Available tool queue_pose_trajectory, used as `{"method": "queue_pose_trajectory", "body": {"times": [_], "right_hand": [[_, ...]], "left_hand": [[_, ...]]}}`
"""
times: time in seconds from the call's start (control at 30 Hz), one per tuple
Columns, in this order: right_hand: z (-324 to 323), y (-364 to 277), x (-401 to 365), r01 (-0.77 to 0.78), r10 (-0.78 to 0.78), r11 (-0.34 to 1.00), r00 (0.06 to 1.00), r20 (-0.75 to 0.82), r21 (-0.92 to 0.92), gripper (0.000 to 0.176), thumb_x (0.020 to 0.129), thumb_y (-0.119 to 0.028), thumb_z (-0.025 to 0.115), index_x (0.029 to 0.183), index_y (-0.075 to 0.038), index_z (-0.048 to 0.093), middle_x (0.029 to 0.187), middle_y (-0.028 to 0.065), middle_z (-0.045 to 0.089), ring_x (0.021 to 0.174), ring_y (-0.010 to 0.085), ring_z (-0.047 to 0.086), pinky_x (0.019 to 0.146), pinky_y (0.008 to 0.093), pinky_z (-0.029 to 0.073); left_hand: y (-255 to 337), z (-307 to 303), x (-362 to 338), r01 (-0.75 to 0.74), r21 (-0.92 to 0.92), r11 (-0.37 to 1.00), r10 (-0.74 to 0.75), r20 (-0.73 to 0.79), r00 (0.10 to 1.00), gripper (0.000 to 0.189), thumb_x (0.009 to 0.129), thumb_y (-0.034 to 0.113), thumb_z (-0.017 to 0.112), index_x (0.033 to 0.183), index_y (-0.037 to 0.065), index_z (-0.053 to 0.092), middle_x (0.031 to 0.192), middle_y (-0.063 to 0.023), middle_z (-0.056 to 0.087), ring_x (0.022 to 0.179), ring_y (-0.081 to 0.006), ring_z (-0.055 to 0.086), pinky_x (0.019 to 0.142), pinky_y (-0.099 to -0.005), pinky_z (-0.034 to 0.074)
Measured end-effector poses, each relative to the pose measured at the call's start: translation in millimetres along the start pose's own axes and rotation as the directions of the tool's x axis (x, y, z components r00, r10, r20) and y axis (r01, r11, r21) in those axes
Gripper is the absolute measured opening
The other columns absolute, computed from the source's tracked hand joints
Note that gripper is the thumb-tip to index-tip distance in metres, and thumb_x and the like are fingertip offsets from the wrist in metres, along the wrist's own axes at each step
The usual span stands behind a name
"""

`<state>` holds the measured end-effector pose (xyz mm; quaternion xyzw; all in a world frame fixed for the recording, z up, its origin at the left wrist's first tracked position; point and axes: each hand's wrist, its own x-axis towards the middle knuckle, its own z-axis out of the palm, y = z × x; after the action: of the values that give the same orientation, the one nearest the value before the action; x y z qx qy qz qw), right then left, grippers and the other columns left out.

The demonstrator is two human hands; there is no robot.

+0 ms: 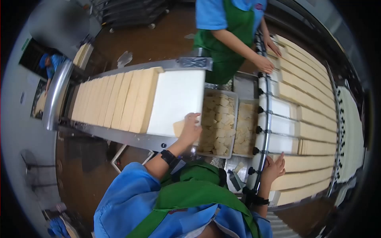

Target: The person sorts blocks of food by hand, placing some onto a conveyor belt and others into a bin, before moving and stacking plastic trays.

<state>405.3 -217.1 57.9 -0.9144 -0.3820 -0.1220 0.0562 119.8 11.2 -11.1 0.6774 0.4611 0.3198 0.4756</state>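
My left hand (191,129) is over the white belt (176,93) with its fingers bent. A thin pale sheet (178,127) shows beside it and seems to be in its grasp, though the fingers partly hide the contact. Left of it, a long row of upright pale sheets (141,101) stands packed on the same belt. My right hand (274,169) is at the near edge of the laned conveyor on the right, fingers apart and holding nothing I can see. Close to it lie rows of pale stacked sheets (303,164) and a short stack (317,147).
Two bins of broken pale pieces, a white-rimmed one (222,127) and another (245,129), sit between the conveyors. A metal rail (269,115) with black knobs borders the lanes. Across from me, a co-worker's hands (263,63) touch the far rows. Another person (53,65) is at far left.
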Motion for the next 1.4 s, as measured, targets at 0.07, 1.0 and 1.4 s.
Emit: {"method": "queue_pose_trajectory", "body": {"times": [0.07,1.0,1.4], "right_hand": [[1,-13,9,-0.049,0.053,0.997,0.995,0.083,-0.059,0.015,0.076,-0.014,0.061,0.089,-0.015,0.069,0.140,0.0150,0.037,0.127,0.0313,0.035,0.095,0.0529,0.028],[75,-597,80,0.410,-0.580,0.811,0.663,0.474,0.418,0.067,0.080,-0.050,0.053,0.135,-0.015,0.038,0.143,0.0194,0.022,0.127,0.0362,0.033,0.097,0.0460,0.038],[88,-383,132,-0.254,0.036,0.797,0.926,0.376,0.549,0.086,0.065,-0.038,0.071,0.129,0.004,0.031,0.142,0.0306,0.013,0.126,0.0431,0.033,0.096,0.0471,0.038]], "left_hand": [[-34,-38,-9,-0.083,0.217,0.973,0.115,-0.138,0.984,0.051,0.079,0.007,0.055,0.128,0.010,0.041,0.128,-0.0196,0.033,0.111,-0.0335,0.044,0.089,-0.0392,0.042],[-46,-193,-56,0.471,0.415,0.778,-0.351,-0.335,0.874,0.071,0.069,0.022,0.074,0.116,-0.008,0.030,0.109,-0.0292,0.039,0.085,-0.0471,0.054,0.074,-0.0482,0.049],[-19,-139,-5,0.240,0.518,0.821,-0.323,0.074,0.944,0.085,0.068,0.030,0.074,0.129,-0.002,0.023,0.115,-0.0284,0.035,0.093,-0.0480,0.052,0.081,-0.0493,0.048]]}}
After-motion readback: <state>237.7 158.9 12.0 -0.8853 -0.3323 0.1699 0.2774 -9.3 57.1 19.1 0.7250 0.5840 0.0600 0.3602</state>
